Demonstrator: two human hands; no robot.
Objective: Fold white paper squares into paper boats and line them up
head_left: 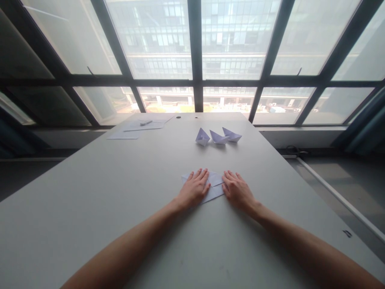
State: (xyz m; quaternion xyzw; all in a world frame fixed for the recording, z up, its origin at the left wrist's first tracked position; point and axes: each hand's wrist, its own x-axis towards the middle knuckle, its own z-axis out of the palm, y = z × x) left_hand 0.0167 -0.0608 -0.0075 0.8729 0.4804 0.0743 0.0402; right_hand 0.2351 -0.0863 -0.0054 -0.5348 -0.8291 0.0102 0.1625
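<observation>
A partly folded sheet of white paper (215, 192) lies flat on the table in front of me, with crease lines and overlapping flaps showing. My left hand (195, 187) rests flat across its left part, fingers spread and pointing away from me. At the right edge of the paper lies my right hand (237, 189), fingers stretched out and the tips touching the paper's border. Both palms hide parts of the sheet. Beyond the hands stand three folded paper boats, the left one (202, 137), the middle one (219, 138) and the right one (232, 135).
Flat white sheets (129, 133) lie at the far left of the white table (90, 208), with a small pale object (146, 123) on top. Two dark round spots mark the far edge. A large window (162, 40) rises behind. A small dark mark (347, 233) sits near the right edge.
</observation>
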